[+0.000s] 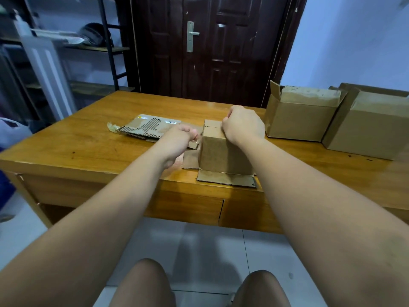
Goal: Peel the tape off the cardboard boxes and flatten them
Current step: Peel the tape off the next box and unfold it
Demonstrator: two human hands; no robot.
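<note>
Roughly a third in, I'd say: one flattened box point(148, 127) is lying centre-left on the counter point(88, 151), the left hand point(179, 138) is pinching what looks like tape point(195, 141) off the small box point(223, 154) mid-frame, the right hand point(242, 125) is curling over its top, and two bigger boxes point(301, 117) are sitting untouched at right.

boxes point(225, 154): plain brown | table point(88, 147): honey-orange woodgrain | door point(212, 45): dark brown | floor point(199, 244): pale grey tile

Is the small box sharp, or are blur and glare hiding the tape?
Head view: box, left hand and right hand sharp enough; tape at the left fingers only a shiny blur. Head view: shelf smeared, table edge bowed by the wide lens, faint sheen on its top, none on the box.
</note>
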